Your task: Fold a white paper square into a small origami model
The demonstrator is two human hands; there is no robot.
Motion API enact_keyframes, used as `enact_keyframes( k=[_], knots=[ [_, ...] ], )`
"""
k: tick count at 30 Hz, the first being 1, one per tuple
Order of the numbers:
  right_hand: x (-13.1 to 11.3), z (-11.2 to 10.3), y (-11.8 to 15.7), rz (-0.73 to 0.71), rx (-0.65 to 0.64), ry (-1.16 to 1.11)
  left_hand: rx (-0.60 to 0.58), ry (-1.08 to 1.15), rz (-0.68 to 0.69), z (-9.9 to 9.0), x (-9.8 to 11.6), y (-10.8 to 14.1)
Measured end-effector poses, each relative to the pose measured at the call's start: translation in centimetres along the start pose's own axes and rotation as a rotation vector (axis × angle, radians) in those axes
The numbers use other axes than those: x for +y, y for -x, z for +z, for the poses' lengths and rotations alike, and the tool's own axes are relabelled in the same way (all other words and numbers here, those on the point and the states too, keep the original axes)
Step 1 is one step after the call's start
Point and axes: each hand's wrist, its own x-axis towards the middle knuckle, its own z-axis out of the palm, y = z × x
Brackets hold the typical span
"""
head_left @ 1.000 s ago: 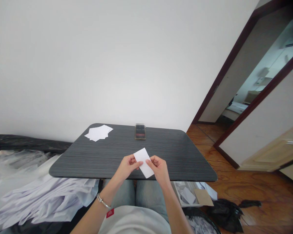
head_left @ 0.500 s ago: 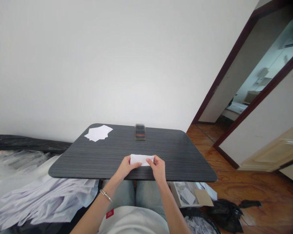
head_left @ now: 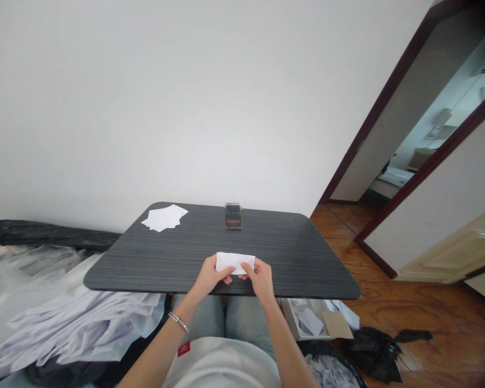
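Both hands hold a small white paper (head_left: 235,263) by its short ends, just above the front of the dark wood-grain table (head_left: 291,253). My left hand (head_left: 210,277), with a silver bangle (head_left: 178,322) on its wrist, pinches the paper's left end. My right hand (head_left: 261,279) pinches the right end. The paper lies lengthwise across my view and may be folded. Farther back on the table lie loose white paper sheets (head_left: 164,217). A small dark upright object (head_left: 233,216), pixelated and unidentifiable, stands at the table's far edge.
A large heap of white sheets (head_left: 76,328) lies on black plastic to the left. Below the table on the right are a box of paper scraps (head_left: 303,320) and a black plastic bag (head_left: 372,353). A wall stands behind the table, with a doorway (head_left: 424,140) at right.
The paper has turned from a slanted, upright position to lying lengthwise and sits lower, nearer the table. Both hands have moved down with it. The view has shifted slightly.
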Motion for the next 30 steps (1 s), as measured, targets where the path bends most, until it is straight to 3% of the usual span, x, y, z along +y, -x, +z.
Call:
enact_keyframes(
  k=[18, 30],
  knots=[
    [-0.21, 0.03, -0.01, 0.050, -0.063, -0.014, -0.009, 0.051, -0.025, -0.35, -0.44, -0.12],
    [-0.20, -0.21, 0.07, 0.016, -0.023, -0.016, -0.087, 0.045, -0.059, -0.18, -0.67, -0.56]
  ],
)
